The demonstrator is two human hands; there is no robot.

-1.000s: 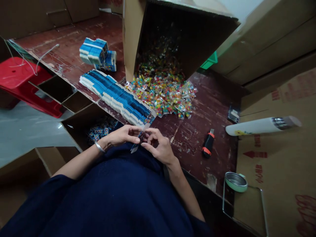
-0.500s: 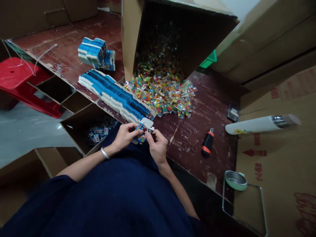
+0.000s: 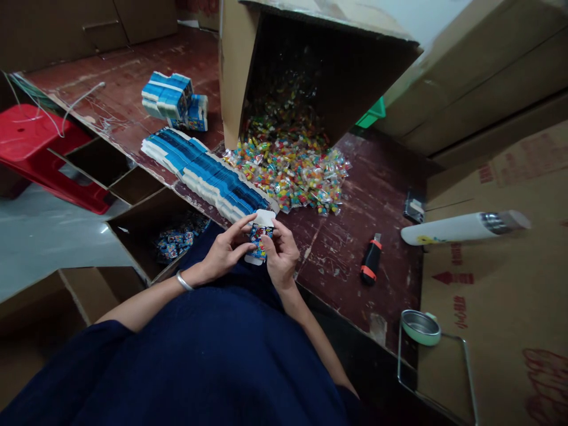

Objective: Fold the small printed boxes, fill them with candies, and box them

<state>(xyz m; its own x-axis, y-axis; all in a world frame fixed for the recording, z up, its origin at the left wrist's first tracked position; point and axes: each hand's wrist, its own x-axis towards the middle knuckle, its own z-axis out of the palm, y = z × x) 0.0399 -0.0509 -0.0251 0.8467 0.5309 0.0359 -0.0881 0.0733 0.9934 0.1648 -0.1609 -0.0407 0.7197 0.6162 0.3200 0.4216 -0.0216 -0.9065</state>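
A small printed blue candy box (image 3: 259, 236) is held between both hands, with its white end flaps standing out at top and bottom. My left hand (image 3: 226, 247) grips its left side, and my right hand (image 3: 281, 253) grips the right side, thumb across the printed front. Just beyond lies a long row of flat blue cartons (image 3: 204, 171), packed on edge along the table's front. Behind that row is a heap of clear sachets of colourful candy (image 3: 297, 171), spilling from a cardboard box (image 3: 233, 77) on its side.
Bundled blue cartons (image 3: 168, 94) sit at the back left. A utility knife (image 3: 371, 259), a white bottle (image 3: 448, 228) and a cup lid (image 3: 420, 327) are to the right. Filled small boxes (image 3: 177, 239) lie in a carton below left, near a red stool (image 3: 35, 133).
The small box has been turned more upright and opened out, so its printed front faces me and flaps show at both ends. My fingers have shifted to its sides.
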